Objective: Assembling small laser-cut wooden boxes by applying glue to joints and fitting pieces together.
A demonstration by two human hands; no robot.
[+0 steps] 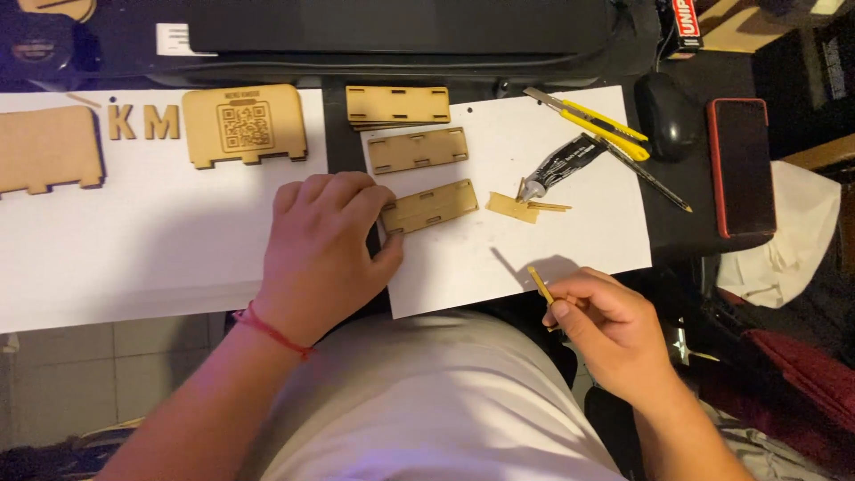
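Head cam looking straight down: closest in, the right hand (pixel 614 334) is curled up, pinching a thin wooden stick (pixel 541 285) between thumb and fingers, just off the near edge of the white paper sheet (pixel 570 232). The left hand (pixel 325 254) lies flat with fingers loosely spread, fingertips touching the left end of a slotted wooden panel (pixel 429 206) lying on that sheet. Past it sit a second panel (pixel 418 149), some wood scraps (pixel 519 207), a black glue tube (pixel 561 164) and a yellow utility knife (pixel 588 120). Farther left on the dark desk (pixel 686 223) there's a bigger wooden plate (pixel 244 124). Right side has a mouse (pixel 666 114) and a red-cased phone (pixel 741 166).
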